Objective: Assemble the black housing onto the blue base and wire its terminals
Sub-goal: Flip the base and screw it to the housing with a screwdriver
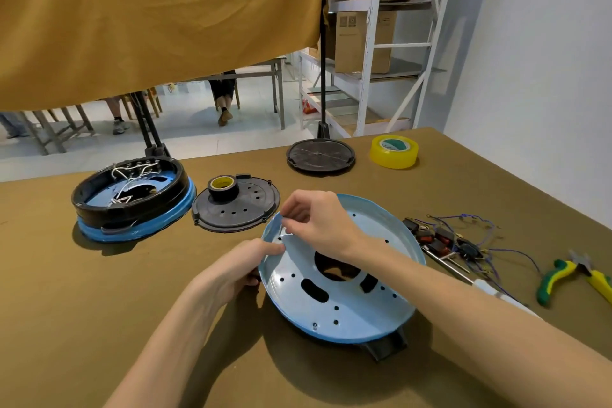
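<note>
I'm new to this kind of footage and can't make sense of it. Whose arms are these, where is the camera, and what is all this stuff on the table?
There is no machine: a person wears a camera on the head, looking down at their own arms. The left hand grips the rim of a blue base, and the right hand pinches something small at its far edge; what it is I cannot tell. On the brown table lie a finished blue-and-black assembly, a black cover with a black tape roll, a second black disc, yellow tape, switches with wires and pliers.
</note>
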{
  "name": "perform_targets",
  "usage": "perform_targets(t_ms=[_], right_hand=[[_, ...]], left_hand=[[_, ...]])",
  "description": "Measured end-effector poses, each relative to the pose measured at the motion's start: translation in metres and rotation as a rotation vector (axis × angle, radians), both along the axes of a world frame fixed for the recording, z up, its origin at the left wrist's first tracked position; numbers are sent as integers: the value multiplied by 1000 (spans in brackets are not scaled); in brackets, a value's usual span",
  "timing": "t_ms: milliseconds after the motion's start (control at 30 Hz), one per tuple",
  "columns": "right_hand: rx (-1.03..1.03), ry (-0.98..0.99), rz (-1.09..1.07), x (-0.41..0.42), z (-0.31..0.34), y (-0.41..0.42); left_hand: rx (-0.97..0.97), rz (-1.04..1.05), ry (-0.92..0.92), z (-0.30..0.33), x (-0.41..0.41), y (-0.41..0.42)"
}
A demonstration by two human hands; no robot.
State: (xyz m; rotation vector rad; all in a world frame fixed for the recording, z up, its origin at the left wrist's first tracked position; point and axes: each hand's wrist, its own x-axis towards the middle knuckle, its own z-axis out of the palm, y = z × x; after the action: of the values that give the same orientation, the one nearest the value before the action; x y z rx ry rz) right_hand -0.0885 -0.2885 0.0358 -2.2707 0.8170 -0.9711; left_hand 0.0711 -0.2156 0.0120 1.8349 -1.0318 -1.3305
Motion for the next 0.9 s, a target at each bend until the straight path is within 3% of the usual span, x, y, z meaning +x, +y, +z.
perform_targets(t_ms=[300,600,767,900], right_hand=[[-46,17,61,0,-4,0],[-268,124,155,0,-6,4],[-216,73,117,1,-7,7],[-370,146,134,2,-12,12]], left_hand=[[-22,-3,54,1,0,6],[-47,-35,41,-11,5,3],[-38,-44,21,-16,5,1],[-52,-43,30,-19,7,4]])
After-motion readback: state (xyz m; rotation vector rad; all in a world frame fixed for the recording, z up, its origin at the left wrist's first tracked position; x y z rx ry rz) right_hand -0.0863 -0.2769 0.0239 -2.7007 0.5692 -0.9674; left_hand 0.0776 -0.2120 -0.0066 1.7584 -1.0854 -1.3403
